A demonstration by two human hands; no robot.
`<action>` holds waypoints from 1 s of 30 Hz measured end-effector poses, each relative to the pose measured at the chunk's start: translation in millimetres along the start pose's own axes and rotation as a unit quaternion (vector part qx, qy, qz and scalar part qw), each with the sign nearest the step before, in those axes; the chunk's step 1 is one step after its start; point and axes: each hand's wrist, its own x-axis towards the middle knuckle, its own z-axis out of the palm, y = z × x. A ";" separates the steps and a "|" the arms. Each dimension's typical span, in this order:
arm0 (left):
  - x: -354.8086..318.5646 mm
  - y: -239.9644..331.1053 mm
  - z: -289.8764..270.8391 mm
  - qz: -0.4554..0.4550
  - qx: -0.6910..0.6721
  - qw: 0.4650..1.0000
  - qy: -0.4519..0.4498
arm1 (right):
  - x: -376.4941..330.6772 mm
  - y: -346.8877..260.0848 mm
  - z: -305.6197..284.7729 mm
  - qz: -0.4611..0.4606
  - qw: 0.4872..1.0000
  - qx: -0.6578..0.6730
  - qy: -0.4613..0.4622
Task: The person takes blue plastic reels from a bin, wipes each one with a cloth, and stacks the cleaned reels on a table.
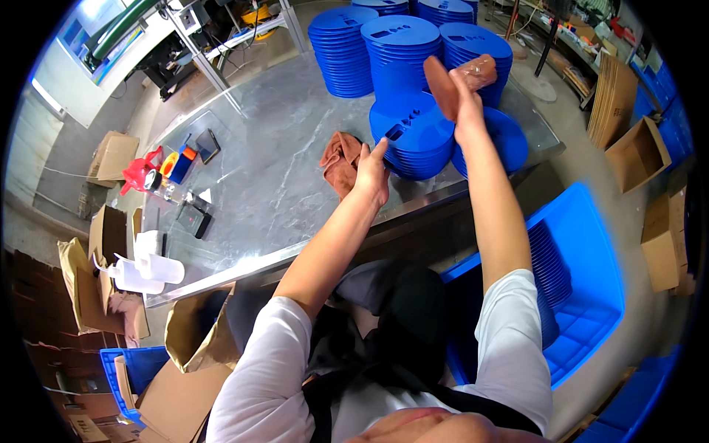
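Observation:
My left hand [373, 176] is beside a crumpled brown cloth [342, 162], its thumb and a finger apart. The thumb tip is by the rim of a stack of round blue plates [412, 129] with cut-out slots; the other fingers are mostly hidden. My right hand [467, 111] is raised above the stacks, closed on a flat brown oval piece [441, 88] held on edge. Next to its fingers shows a crinkled, shiny, brownish piece [478, 71] like clear film; whether the two are joined I cannot tell. A lower blue stack [504, 142] sits under my right forearm.
Taller blue stacks [338, 55] stand along the table's far side. On the grey table [258, 162] at left are white squeeze bottles [159, 269], a clear jar [164, 186] and a red object [142, 171]. A blue bin [591, 295] with plates stands right; cardboard boxes [641, 153] lie around.

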 end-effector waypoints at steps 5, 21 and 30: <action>28.6 -5.7 7.8 -0.018 -0.034 0.999 -0.030 | 35.0 -8.4 -9.1 0.138 0.987 -0.071 -0.049; 0.0 5.2 -3.6 0.030 -0.114 0.982 -0.148 | 19.5 -20.5 8.2 0.154 0.969 -0.153 -0.114; -186.5 55.8 -180.5 0.085 -0.076 0.983 -0.141 | -222.4 28.3 72.2 0.136 0.971 0.171 -0.102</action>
